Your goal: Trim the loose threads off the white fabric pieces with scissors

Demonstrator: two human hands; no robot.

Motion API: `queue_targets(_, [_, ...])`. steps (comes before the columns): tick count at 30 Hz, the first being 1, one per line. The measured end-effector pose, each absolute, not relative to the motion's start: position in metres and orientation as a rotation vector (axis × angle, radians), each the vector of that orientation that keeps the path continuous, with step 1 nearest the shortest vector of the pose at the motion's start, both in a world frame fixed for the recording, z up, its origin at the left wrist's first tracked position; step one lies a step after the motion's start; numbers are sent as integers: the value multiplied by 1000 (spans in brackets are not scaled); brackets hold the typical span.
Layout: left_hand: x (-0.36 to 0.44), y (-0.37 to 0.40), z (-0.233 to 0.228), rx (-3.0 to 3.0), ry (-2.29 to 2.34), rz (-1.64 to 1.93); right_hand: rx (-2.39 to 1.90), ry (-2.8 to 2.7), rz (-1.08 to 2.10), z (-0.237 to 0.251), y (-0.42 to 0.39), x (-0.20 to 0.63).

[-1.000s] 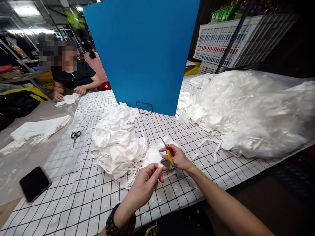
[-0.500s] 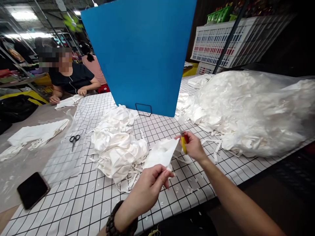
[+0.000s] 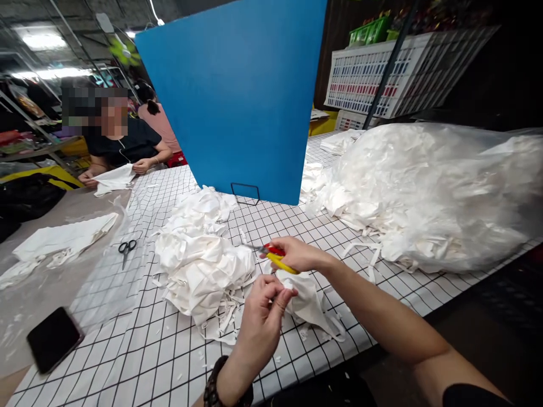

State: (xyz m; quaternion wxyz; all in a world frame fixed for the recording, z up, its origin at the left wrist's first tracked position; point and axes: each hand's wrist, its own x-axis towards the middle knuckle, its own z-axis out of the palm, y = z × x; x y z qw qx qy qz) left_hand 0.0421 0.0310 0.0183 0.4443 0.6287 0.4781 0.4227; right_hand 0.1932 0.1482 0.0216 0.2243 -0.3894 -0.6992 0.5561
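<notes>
My left hand (image 3: 265,311) is closed in a pinch on a corner of a white cloth piece with straps (image 3: 307,299), which hangs down to the right onto the tabletop. Just above it, my right hand (image 3: 301,254) grips snips with red and yellow handles (image 3: 282,263); their metal blades point left, apart from the cloth's pinched corner. To the left of both hands lies a crumpled heap of similar white cloth pieces (image 3: 203,257). Small white scraps are scattered on the checked tablecloth (image 3: 169,367) near my left wrist.
A blue board (image 3: 233,107) stands upright behind the heap. A large clear bag of white pieces (image 3: 441,192) fills the right side. Black scissors (image 3: 126,249), a phone (image 3: 55,340) and flat white cloth (image 3: 63,237) lie at left. A co-worker (image 3: 123,141) handles white cloth across the table.
My right hand has swung left with the snips, from beside the cloth to above my left hand. The cloth now droops to the right. The co-worker has lifted their cloth.
</notes>
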Motion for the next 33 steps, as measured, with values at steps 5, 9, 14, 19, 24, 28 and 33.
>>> queue_targets(5, [28,32,-1,1454,1239,1150,-1152,-1574,1557,3,117,237])
queue_targets(9, [36,38,-11,1152,1002,1054,-1246,-1672,1489,14,79,252])
queue_targets(14, [44,44,-18,1232,992,1098,-1554,-2029,1065,32,46,252])
queue_targets(19, [42,42,-15,1407,987,1129,-1630,-2127,902,36,39,251])
queue_targets(24, [37,37,-13,1510,969,1106,-1614,-2199,808,35,37,245])
queue_targets(28, [34,34,-14,1565,990,1091,-1569,-2242,742,37,35,237])
queue_targets(33, [30,32,-14,1550,982,1080,-1562,-2258,725,36,35,232])
